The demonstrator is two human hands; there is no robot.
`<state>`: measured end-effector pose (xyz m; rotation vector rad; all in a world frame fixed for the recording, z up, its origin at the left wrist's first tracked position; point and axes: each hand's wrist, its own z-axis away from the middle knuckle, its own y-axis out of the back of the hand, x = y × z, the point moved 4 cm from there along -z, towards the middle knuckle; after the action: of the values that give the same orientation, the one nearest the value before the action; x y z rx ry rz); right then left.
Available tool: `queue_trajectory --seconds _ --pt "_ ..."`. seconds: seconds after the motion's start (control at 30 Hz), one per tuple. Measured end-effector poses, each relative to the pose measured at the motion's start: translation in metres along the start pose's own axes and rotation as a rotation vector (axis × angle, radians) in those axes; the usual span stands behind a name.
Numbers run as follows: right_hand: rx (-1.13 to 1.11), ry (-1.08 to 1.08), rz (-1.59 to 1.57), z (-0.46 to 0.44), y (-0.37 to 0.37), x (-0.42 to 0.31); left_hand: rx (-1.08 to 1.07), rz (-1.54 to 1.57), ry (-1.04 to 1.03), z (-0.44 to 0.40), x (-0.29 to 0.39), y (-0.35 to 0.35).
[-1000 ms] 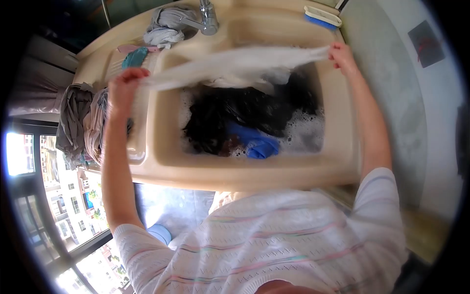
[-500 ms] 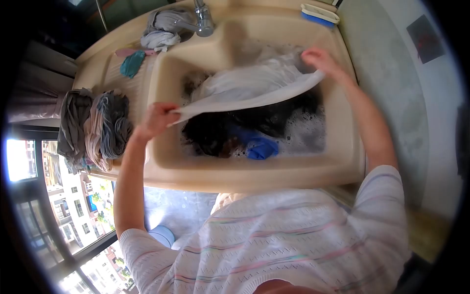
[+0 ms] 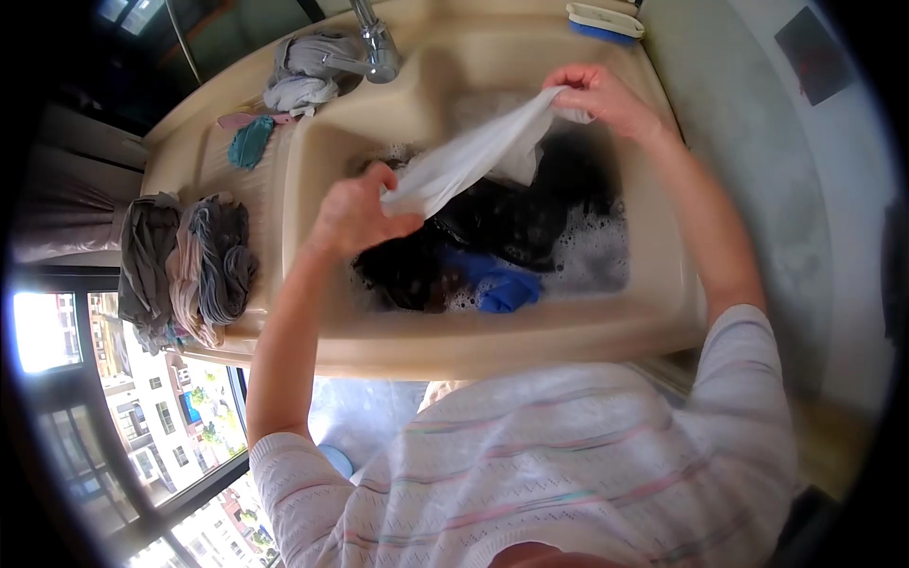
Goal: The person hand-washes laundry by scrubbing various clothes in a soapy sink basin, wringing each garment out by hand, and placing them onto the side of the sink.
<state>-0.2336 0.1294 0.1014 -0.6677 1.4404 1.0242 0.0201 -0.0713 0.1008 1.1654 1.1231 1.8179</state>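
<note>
A white cloth garment (image 3: 478,156) is stretched slantwise over the sink basin, its lower part hanging toward the water. My left hand (image 3: 355,210) has its left end between thumb and fingers, slightly blurred by motion. Higher up on the right, my right hand (image 3: 606,99) pinches the other end. Beneath the garment, dark wet clothes (image 3: 511,227) lie in sudsy water, and a blue cloth (image 3: 508,287) pokes out near the front. The beige sink (image 3: 492,346) surrounds them.
A chrome faucet (image 3: 381,57) stands at the back, beside grey cloths (image 3: 308,71). On the left drainboard are a teal cloth (image 3: 250,142) and folded dark garments (image 3: 218,260). A blue-and-white scrub brush (image 3: 606,23) rests on the back right rim. A window (image 3: 161,417) is at lower left.
My hands have drawn closer together, the left moving up and right, the right moving slightly up and left. The white garment has bunched narrower and uncovered more dark clothes.
</note>
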Motion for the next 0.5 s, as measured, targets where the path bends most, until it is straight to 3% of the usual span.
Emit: queue_trajectory --seconds 0.03,0.13,0.2,0.27,0.37,0.4,0.43,0.47,0.5 --pt "-0.016 -0.019 0.034 0.000 -0.004 0.008 -0.079 -0.200 0.018 0.000 0.004 -0.021" --pt "0.029 -0.049 0.102 0.002 -0.005 0.009 0.034 0.150 0.026 -0.012 -0.026 -0.020" --pt "0.078 0.008 0.043 0.001 0.002 -0.006 0.145 0.785 0.210 -0.008 -0.029 0.026" --pt "0.086 0.080 -0.005 0.000 -0.003 -0.032 0.287 1.186 0.002 -0.011 -0.019 0.059" --pt "-0.035 0.106 -0.081 -0.009 -0.053 -0.063 0.353 1.015 -0.214 -0.019 0.033 0.061" --pt "-0.067 0.245 -0.034 -0.014 -0.076 -0.068 0.302 0.942 -0.188 -0.030 0.050 0.043" --pt "-0.111 0.285 0.104 -0.011 -0.098 -0.080 0.275 0.940 -0.313 -0.038 0.073 0.031" --pt "-0.064 0.215 0.455 -0.015 -0.108 -0.084 0.287 0.825 -0.319 -0.054 0.076 0.017" --pt "-0.085 0.281 0.430 -0.016 -0.106 -0.085 0.274 0.900 -0.201 -0.061 0.063 0.011"
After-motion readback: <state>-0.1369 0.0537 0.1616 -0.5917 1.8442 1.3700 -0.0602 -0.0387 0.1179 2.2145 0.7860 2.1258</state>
